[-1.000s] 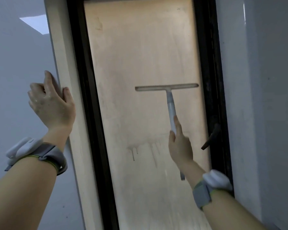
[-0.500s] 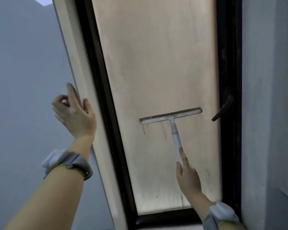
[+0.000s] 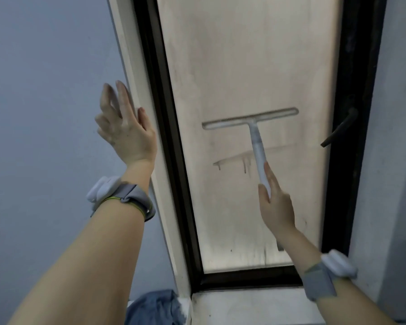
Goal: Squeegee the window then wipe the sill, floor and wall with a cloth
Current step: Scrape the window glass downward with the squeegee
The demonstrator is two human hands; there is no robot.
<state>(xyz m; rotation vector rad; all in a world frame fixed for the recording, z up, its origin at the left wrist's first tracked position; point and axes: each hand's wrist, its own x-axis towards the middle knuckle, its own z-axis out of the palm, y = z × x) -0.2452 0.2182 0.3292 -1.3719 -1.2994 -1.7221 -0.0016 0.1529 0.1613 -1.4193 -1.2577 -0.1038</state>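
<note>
A white squeegee (image 3: 250, 119) lies with its blade flat across the right half of the window pane (image 3: 239, 66), which is hazy and streaked. My right hand (image 3: 275, 202) grips the squeegee's handle low down, forefinger stretched along it. Below the blade a dirty water line with drips crosses the glass. My left hand (image 3: 124, 127) rests with straight fingers on the pale window surround (image 3: 136, 73) left of the black frame. A blue cloth (image 3: 155, 308) lies bunched at the bottom, beside the sill (image 3: 244, 306).
A black window handle (image 3: 340, 130) sticks out from the right side of the frame. Grey wall (image 3: 33, 113) runs to the left, and another grey wall (image 3: 396, 137) stands close on the right. Both wrists wear grey bands with white units.
The view has tilted down, bringing the sill and blue cloth into sight. The squeegee has moved down the pane, leaving a drip line. My left hand's fingers have straightened against the surround.
</note>
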